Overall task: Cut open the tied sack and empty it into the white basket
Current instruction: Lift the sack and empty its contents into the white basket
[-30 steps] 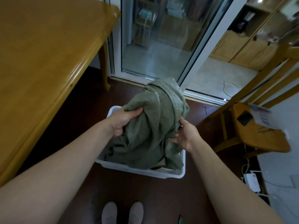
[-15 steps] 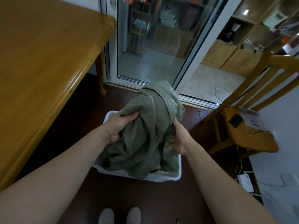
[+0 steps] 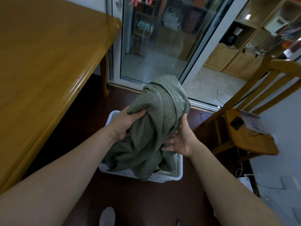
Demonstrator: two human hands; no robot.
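My left hand (image 3: 125, 126) grips a fold of the green sack (image 3: 156, 128), fingers (image 3: 137, 114) curled round it. My right hand (image 3: 182, 141) presses spread fingers against the sack's right side. The sack hangs over the white basket (image 3: 176, 176) on the floor (image 3: 146, 201), its lower end draped inside.

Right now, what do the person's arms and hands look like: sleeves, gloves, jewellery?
The left forearm and right forearm are bare to the frame's edge, with no sleeves in view. The left hand and right hand wear no gloves; no watch, bracelet or ring shows on the visible sides.
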